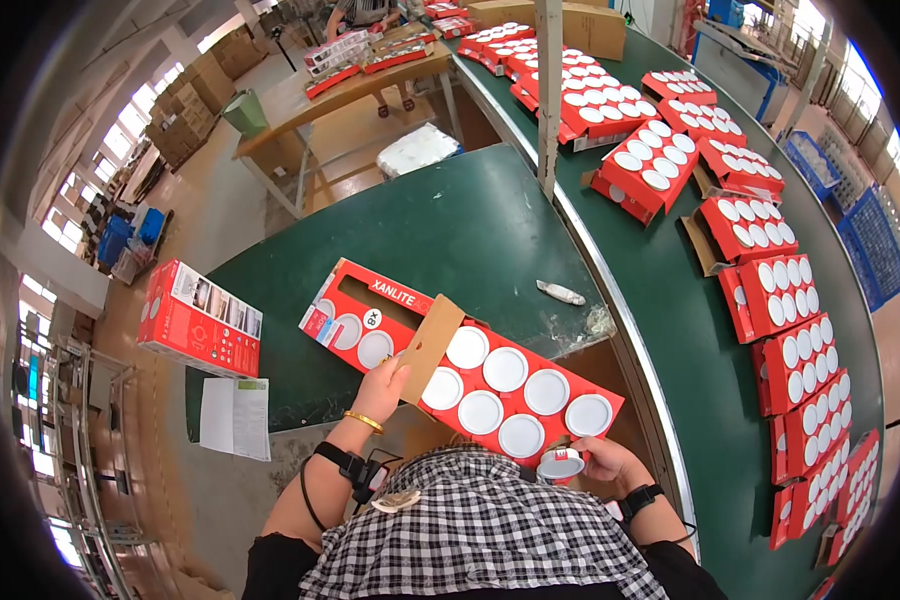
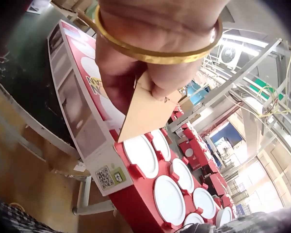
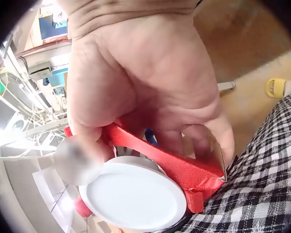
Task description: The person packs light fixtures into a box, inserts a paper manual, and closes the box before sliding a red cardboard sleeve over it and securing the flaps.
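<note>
A long red box (image 1: 560,370) with white round discs in its holes lies slantwise at the table's near edge. My left hand (image 1: 378,392) pinches a brown cardboard flap (image 1: 433,350) standing up from its middle; the left wrist view shows the flap (image 2: 148,109) between thumb and fingers. At the box's right end my right hand (image 1: 610,462) grips the red cardboard edge (image 3: 160,162), beside a tilted white disc (image 3: 133,193), which also shows in the head view (image 1: 560,462). Some of the right fingers reach behind the red cardboard and are partly hidden.
Left on the green table (image 1: 410,220) stand another red box (image 1: 205,320) and a paper sheet (image 1: 235,418). A small white tube (image 1: 561,292) lies near the right edge. Past a metal rail (image 1: 625,340), several filled red boxes (image 1: 760,225) line a green conveyor. A post (image 1: 548,100) rises beside it.
</note>
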Demonstrator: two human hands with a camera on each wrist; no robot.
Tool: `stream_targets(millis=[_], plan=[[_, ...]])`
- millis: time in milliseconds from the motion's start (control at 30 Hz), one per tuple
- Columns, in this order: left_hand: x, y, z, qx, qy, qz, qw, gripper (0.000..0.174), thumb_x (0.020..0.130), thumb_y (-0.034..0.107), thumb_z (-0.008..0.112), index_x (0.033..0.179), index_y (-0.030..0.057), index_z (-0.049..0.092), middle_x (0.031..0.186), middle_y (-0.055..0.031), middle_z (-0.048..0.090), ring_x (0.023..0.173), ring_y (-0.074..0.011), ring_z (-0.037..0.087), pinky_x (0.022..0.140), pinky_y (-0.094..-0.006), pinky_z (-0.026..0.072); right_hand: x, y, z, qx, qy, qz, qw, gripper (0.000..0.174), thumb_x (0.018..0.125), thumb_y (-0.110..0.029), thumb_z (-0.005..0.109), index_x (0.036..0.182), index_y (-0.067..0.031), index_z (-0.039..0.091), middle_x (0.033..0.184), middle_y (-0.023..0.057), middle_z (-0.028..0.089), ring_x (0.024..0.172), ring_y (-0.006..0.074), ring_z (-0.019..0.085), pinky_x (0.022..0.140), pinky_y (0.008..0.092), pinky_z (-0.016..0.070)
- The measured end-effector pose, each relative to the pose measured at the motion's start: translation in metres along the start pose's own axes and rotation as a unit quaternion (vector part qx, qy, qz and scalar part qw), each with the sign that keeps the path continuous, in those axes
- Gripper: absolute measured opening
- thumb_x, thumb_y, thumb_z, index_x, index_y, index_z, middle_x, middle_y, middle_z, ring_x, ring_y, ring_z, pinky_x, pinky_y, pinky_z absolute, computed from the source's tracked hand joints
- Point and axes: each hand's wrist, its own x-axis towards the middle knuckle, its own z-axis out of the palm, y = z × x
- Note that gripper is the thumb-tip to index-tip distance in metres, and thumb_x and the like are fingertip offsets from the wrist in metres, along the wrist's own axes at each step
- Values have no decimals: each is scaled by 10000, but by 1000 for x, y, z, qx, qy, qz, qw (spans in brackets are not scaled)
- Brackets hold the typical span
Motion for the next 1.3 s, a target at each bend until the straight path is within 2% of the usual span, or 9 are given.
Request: stream_targets(millis=[100, 167, 333, 367, 567, 800, 900, 1100, 1300], plan=[[1, 4, -3, 17, -34, -31, 999, 358, 999, 189, 514, 1296, 0, 580, 1122, -211, 674, 1030, -310, 660, 891, -368, 500, -5, -11, 22, 4, 19, -18, 1000, 392, 889, -172, 571, 1246, -12, 609, 1196, 111, 686, 1054, 220, 671, 958, 372, 520], [0, 6, -5, -39, -49, -18, 998, 347, 1009, 218, 520, 1246, -21, 603, 1084, -126, 693, 996, -186, 642, 882, -328, 494, -6, -22, 37, 45, 29, -9, 999, 339, 908, -157, 580, 1219, -24, 609, 1152, 99, 697, 1021, 206, 684, 930, 363, 541], [5, 5, -12, -37, -75, -42, 996, 355, 1012, 220, 514, 1268, -13, 595, 1101, -114, 684, 1011, -175, 627, 900, -318, 487, -3, -20, 58, 105, 92, -31, 990, 341, 1013, -341, 552, 1206, -62, 594, 1142, 61, 697, 978, 188, 701, 918, 377, 561], [6, 6, -13, -38, -72, -44, 996, 355, 1011, 210, 511, 1281, -6, 589, 1096, -125, 685, 1006, -185, 631, 901, -318, 487, -1, -19, 59, 87, 108, -38, 990, 457, 1024, -414, 517, 1347, -91, 492, 1224, 65, 652, 1039, 190, 673, 926, 384, 559], [13, -7, -16, -74, -99, -66, 990, 348, 1017, 219, 523, 1267, -13, 598, 1112, -55, 674, 1008, -124, 605, 884, -297, 485, -2, -16, 72, -14, 227, -200, 953, 605, 1035, -406, 492, 1531, -168, 238, 1392, 73, 513, 1170, 192, 578, 901, 378, 546], [16, -3, -17, -102, -90, -78, 988, 340, 1020, 212, 525, 1261, -17, 596, 1110, -33, 665, 1000, -105, 593, 875, -285, 485, -4, -28, 43, -41, 175, -122, 976, 582, 1026, -438, 502, 1496, -138, 332, 1337, 52, 568, 1122, 155, 606, 854, 341, 549], [19, -3, -20, -86, -99, -116, 985, 350, 1025, 225, 519, 1270, -15, 591, 1089, -24, 660, 970, -91, 587, 845, -274, 484, -9, -42, 40, -49, 120, -72, 989, 556, 1017, -471, 512, 1452, -143, 398, 1204, 8, 637, 986, 99, 639, 759, 252, 539], [25, -4, -22, -129, -136, -121, 975, 365, 1027, 235, 518, 1293, -9, 578, 1062, -1, 646, 937, -84, 581, 808, -261, 479, 8, -44, 26, -50, 92, -59, 993, 555, 1021, -466, 507, 1467, -156, 389, 1206, -5, 640, 888, 63, 631, 658, 214, 500], [34, -12, -27, -161, -171, -145, 961, 367, 1004, 178, 547, 1317, -13, 553, 1161, -35, 632, 1043, -118, 591, 912, -282, 481, -9, -73, 49, -61, 113, -55, 990, 623, 1017, -467, 515, 1512, -155, 299, 1214, 9, 636, 958, 79, 639, 707, 228, 531]])
